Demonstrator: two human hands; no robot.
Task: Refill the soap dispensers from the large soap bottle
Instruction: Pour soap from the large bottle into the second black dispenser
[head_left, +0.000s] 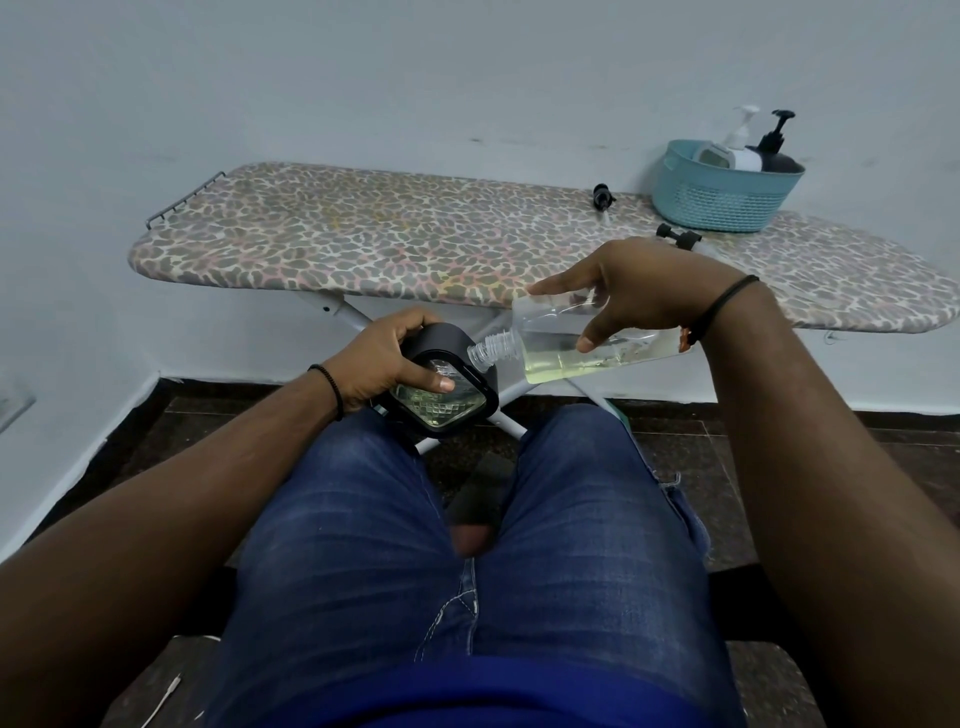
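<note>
Leopard-print ironing board behind, I've got my left hand gripping the dispenser tilted so my right hand, clamped round the soap bottle, can pour in.

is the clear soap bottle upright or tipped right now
Tipped. The clear soap bottle lies nearly level in the right hand, its uncapped neck pointing at the dispenser held by the left hand.

Lighting's pretty flat and kinda dim, cool bluish cast on the wall, no hard shadows anywhere. Wide-angle lens bows the ironing board and stretches the forearms near the bottom corners. Center's sharp enough, edges go soft. Slight glare on the clear bottle.
</note>
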